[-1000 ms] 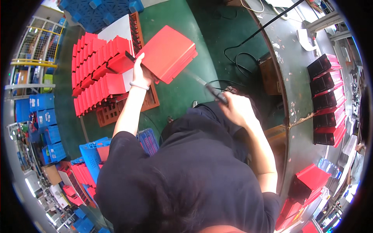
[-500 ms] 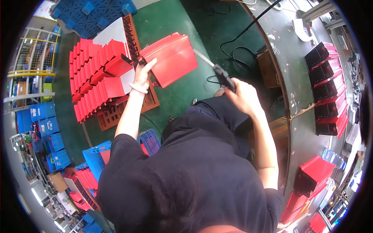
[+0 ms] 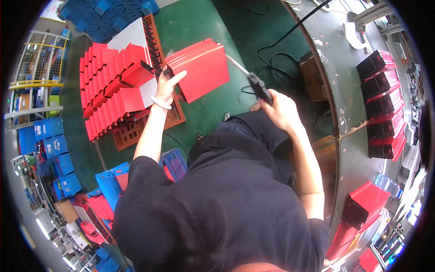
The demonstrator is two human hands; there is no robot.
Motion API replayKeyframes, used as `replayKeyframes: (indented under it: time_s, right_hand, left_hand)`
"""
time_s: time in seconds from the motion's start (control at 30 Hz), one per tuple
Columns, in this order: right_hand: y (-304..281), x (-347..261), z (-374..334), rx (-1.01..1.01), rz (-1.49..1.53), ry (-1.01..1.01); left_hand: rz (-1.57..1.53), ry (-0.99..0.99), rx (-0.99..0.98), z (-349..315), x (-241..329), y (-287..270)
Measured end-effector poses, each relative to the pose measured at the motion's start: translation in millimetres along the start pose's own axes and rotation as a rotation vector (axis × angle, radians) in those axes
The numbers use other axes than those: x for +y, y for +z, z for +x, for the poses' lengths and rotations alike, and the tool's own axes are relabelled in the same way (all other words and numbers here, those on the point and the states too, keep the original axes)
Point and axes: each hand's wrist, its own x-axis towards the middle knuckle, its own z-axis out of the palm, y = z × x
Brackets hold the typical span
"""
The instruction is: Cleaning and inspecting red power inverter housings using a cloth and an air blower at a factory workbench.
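My left hand point(image 3: 166, 86) grips a red ridged housing point(image 3: 204, 75) by its near left edge, thumb along its side. It is held up over the green floor, with its finned face partly showing. In my right hand point(image 3: 282, 110) is an air blow gun point(image 3: 258, 86), a black handle with a long pale nozzle. The nozzle's end comes close to the right side of the housing; whether they touch I cannot tell. Left of my left hand stand rows of red housings point(image 3: 115, 68) on a brown pallet point(image 3: 174, 119), with white sheets among them.
On the right runs a dark workbench point(image 3: 351, 122) with several red and black housings point(image 3: 385, 111) along it. A black cable point(image 3: 272, 47) hangs at the bench's side. Blue crates point(image 3: 111, 181) are at lower left, and a blue plastic pallet point(image 3: 106, 18) lies at the far left.
The red housing has turned slightly in my left hand, so the glare on its face has gone and its ridges show more. My right hand and the air blow gun have shifted a little left.
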Motion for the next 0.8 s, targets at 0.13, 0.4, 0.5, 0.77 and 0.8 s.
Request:
replayKeyframes:
  time_s: [0.13,0.4,0.5,0.77,0.8]
  right_hand:
    - [-3.2,-3.3,1.6,-0.21,-0.048,-0.103]
    - [5.9,4.3,-15.4,-0.32,0.009,-0.125]
    - [-4.4,0.2,-19.6,-0.448,0.28,0.102]
    - [-16.3,21.2,0.9,-0.533,0.476,0.066]
    - [-15.6,25.5,7.9,-0.42,0.377,0.12]
  left_hand:
    - [0.015,0.03,0.002,5.5,-3.7,-1.9]
    - [0.142,0.101,-0.008,-6.1,-15.9,0.1]
    - [0.431,0.172,-0.034,-23.6,-13.9,2.3]
    - [1.074,0.399,-0.043,-30.7,7.9,4.5]
    - [0.965,0.353,-0.081,-36.1,23.7,17.8]
